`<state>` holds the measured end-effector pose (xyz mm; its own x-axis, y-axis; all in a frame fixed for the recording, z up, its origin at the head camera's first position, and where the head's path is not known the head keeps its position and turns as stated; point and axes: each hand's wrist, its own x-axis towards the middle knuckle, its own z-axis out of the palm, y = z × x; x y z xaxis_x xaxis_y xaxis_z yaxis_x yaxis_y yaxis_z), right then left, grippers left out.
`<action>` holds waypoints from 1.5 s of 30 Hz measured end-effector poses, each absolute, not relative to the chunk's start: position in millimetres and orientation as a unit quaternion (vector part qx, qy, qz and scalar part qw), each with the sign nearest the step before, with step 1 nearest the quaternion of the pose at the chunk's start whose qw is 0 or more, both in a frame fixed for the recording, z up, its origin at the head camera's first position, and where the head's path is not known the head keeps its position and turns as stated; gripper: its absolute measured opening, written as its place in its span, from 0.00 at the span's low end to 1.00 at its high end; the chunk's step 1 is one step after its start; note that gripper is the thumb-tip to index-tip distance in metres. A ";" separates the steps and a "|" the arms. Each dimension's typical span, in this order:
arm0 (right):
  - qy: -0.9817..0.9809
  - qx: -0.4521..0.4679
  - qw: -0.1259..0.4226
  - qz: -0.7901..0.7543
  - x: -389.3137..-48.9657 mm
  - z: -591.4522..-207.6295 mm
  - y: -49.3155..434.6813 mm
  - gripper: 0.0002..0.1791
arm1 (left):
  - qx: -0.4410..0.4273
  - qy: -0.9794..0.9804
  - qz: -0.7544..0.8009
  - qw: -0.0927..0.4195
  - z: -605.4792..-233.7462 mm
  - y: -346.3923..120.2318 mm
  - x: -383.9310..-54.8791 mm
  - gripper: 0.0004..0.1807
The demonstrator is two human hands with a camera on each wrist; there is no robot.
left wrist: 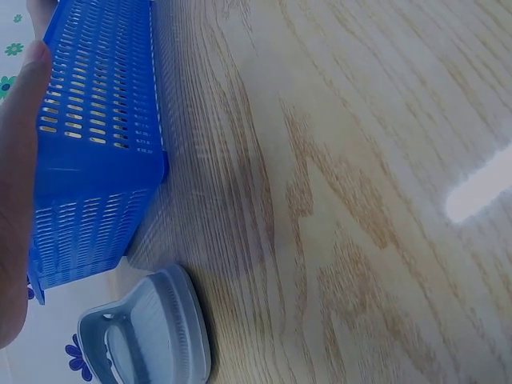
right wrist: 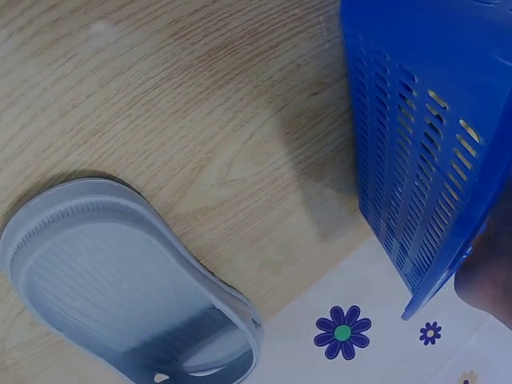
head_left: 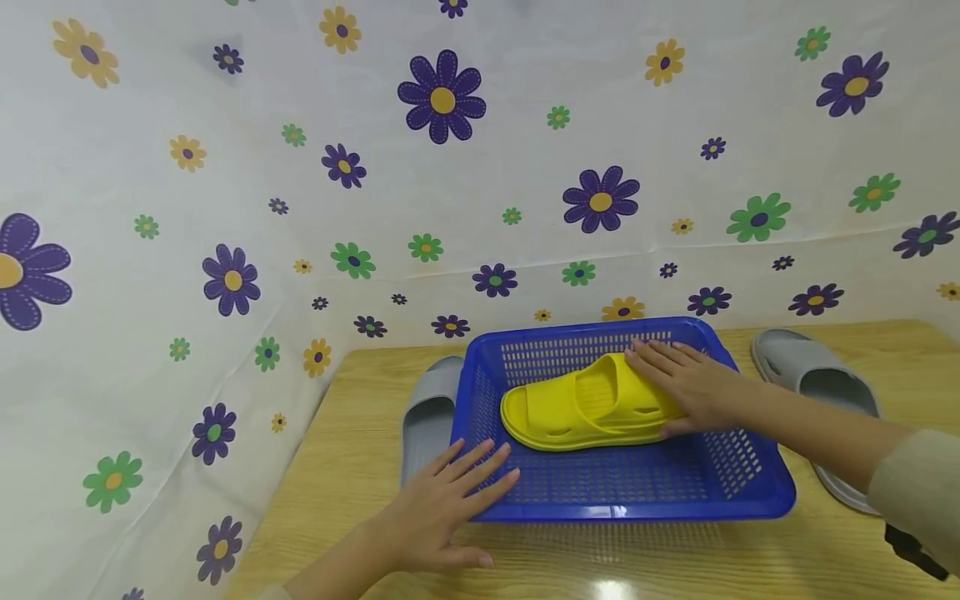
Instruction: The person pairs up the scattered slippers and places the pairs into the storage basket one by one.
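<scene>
A pair of yellow slippers (head_left: 551, 408), apparently fitted into one another, lies lengthwise in a blue plastic basket (head_left: 547, 512) with slotted walls. Laid over the right end of the slippers is my right hand (head_left: 693, 390), fingers stretched out across the top and thumb at the near side. My left hand (head_left: 438, 508) spreads its fingers at the basket's front left corner, the fingertips overlapping the rim in the head view. In the left wrist view its thumb shows beside the slotted wall, and nothing is held in it.
One grey slipper (head_left: 432, 414) stands left of the basket, partly hidden by its wall. Another grey slipper (head_left: 817, 375) lies to the right, partly behind my right forearm. The wooden table (head_left: 330, 467) meets a white flowered cloth (head_left: 510, 167) at the back and left.
</scene>
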<state>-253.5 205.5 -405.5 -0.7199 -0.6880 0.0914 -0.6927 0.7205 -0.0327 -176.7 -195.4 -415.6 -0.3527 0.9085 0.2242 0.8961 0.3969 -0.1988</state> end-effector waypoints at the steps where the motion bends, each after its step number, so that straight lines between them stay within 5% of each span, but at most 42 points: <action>1: -0.926 0.374 0.039 0.030 -252.4 -404.7 205.8 0.54 | -0.549 -0.822 0.020 0.150 -415.6 -195.3 -176.9 0.43; 14: -0.931 0.363 0.028 0.036 -221.1 -396.6 210.8 0.54 | -0.541 -0.831 0.009 0.131 -415.8 -194.2 -173.2 0.44; 24: -0.920 0.385 0.063 0.039 -196.1 -389.3 211.8 0.55 | -0.527 -0.840 0.010 0.129 -412.9 -193.6 -169.1 0.44; 35: -0.885 0.435 0.161 0.025 -170.2 -398.0 231.1 0.58 | -0.529 -0.840 0.012 0.124 -414.5 -193.3 -170.9 0.40; 45: -0.899 0.409 0.149 0.038 -149.7 -410.1 241.8 0.55 | -0.517 -0.847 0.017 0.120 -413.2 -192.8 -171.2 0.39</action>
<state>-149.7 241.8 -410.1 -0.6208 -0.7245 0.2995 -0.7472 0.6624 0.0536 -171.2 -192.8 -413.2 -0.4363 0.8805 0.1854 0.8722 0.4645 -0.1534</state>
